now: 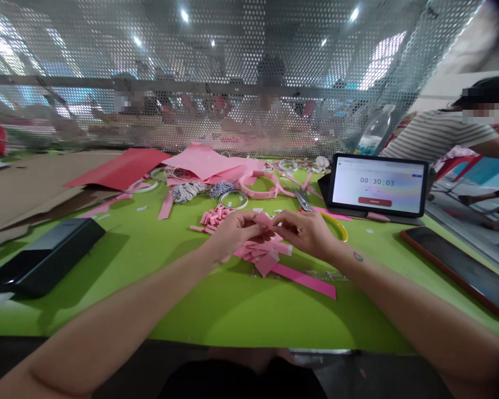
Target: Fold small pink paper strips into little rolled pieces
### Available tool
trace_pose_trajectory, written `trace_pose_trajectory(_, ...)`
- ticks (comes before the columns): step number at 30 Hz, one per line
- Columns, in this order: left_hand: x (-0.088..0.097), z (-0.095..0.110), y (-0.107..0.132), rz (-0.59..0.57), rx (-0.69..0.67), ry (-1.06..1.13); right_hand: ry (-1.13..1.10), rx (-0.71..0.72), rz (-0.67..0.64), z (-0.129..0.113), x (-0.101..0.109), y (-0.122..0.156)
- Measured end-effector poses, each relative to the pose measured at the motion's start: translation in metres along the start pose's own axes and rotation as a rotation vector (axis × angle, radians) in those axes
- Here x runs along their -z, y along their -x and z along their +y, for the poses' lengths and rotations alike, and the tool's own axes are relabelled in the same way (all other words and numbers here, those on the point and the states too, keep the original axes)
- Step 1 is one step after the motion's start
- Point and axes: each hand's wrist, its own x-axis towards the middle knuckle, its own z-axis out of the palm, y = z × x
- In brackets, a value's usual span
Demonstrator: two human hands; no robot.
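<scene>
this looks like a shared craft workshop. the green tabletop [216, 316] is spread with pink and red paper sheets [203, 160], cut pink strips [255, 252], bundled twine [187, 192] and scissors [303, 199]. a perforated screen [233, 50] stands along its far side, blurred figures [270, 108] and bright lights [185, 15] show through the holes, and a person in a striped top [436, 136] is at the right.

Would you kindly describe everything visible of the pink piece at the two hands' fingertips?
The pink piece is small, pale and looks like paper. It is tilted, pinched by the left hand, with the right hand at its right side, above a heap of pink strips. The hands partly hide it; any fold is uncertain.
</scene>
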Motion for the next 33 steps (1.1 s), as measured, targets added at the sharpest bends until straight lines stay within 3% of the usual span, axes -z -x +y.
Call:
trace_pose_trajectory(19,-0.005,0.006,0.004,-0.083,0.099,0.022,0.024,0.015,-0.001,-0.003,-0.001,0.000)
trace_pose_trajectory(26,-0.006,0.007,0.005,-0.105,0.123,0.048,-0.064,0.006,0.026,-0.004,0.000,-0.001)
trace_pose_trajectory(33,-0.005,0.012,0.006,-0.089,0.166,0.066,-0.102,0.152,0.068,0.005,0.003,0.000)
